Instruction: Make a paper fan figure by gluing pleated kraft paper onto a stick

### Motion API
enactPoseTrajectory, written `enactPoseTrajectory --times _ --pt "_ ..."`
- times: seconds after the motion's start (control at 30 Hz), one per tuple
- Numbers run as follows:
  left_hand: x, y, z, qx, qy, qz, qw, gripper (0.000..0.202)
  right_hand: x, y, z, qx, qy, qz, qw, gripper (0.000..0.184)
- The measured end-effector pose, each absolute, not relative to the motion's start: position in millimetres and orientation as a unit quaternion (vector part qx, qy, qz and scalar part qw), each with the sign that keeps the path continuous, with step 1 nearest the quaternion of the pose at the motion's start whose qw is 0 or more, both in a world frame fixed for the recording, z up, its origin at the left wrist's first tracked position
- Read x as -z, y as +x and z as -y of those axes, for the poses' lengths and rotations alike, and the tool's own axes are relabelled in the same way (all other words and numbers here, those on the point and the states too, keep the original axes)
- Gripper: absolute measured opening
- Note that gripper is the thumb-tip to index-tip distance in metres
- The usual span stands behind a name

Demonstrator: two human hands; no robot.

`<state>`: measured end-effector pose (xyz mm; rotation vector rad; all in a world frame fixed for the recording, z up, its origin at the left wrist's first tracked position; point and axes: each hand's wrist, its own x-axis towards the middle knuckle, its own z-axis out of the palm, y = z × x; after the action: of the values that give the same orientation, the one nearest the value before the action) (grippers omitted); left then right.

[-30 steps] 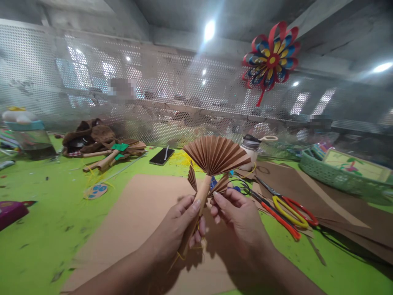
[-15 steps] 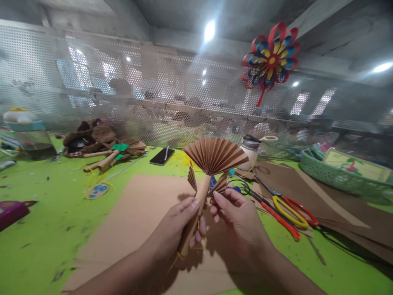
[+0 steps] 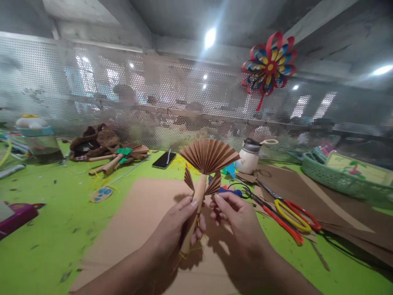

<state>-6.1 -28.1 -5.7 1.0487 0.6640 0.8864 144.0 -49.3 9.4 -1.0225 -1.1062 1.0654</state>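
A brown paper fan flower (image 3: 208, 156) stands upright in front of me, with a wide pleated fan on top and two small pleated leaves on its rolled-paper stem (image 3: 201, 187). My left hand (image 3: 176, 221) is closed around the stem, thumb on the near side. Yellow thread (image 3: 183, 255) hangs from its lower end. Just right of the right-hand leaf (image 3: 214, 185), my right hand (image 3: 241, 219) has thumb and forefinger pinched together; whatever is between them is hidden. Beneath both hands lies a brown paper sheet (image 3: 129, 229).
On the right are yellow-and-red scissors (image 3: 293, 215), a red-handled tool (image 3: 284, 225), brown paper sheets (image 3: 331, 200) and a green basket (image 3: 340, 182). A phone (image 3: 163, 160), a white jar (image 3: 247, 157) and a similar paper bundle (image 3: 115, 161) sit farther back. A purple object (image 3: 21, 215) is left.
My right fingers have come off the right-hand leaf and sit slightly apart from it. The left hand keeps its hold on the stem. The whole view has shifted slightly.
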Motion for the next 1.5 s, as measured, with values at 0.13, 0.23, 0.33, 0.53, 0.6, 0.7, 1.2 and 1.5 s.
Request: enactPoseTrajectory --times 0.13,0.23,0.33,0.53,0.6,0.7,1.2,1.5 --pt "5.9 -3.0 30.7 -0.414 0.459 -0.302 0.726 0.024 -5.4 148.1 43.5 -0.427 -0.440 0.489 0.620 0.031" --pt "5.3 -1.5 32.9 -0.415 0.458 -0.303 0.726 0.023 -4.1 151.7 39.9 -0.421 -0.434 0.474 0.640 0.029" --pt "4.9 -2.2 33.4 -0.413 0.459 -0.304 0.726 0.023 -6.6 155.7 38.0 -0.406 -0.424 0.467 0.661 0.029" --pt "5.6 -5.4 29.6 -0.415 0.449 -0.291 0.736 0.022 -8.2 159.0 36.8 -0.395 -0.427 0.475 0.660 0.032" --pt "5.9 -6.0 27.6 -0.420 0.440 -0.291 0.738 0.022 -5.6 157.4 38.5 -0.392 -0.439 0.503 0.633 0.032" --pt "6.7 -6.5 25.7 -0.429 0.440 -0.287 0.735 0.022 -1.9 152.6 44.1 -0.382 -0.450 0.556 0.586 0.027" --pt "9.8 -5.9 25.5 -0.431 0.484 -0.261 0.715 0.024 6.5 134.6 59.3 -0.231 -0.415 0.674 0.566 0.021" --pt "12.1 -4.8 23.8 -0.438 0.480 -0.247 0.719 0.020 5.8 128.1 62.8 -0.285 -0.360 0.679 0.573 0.022"
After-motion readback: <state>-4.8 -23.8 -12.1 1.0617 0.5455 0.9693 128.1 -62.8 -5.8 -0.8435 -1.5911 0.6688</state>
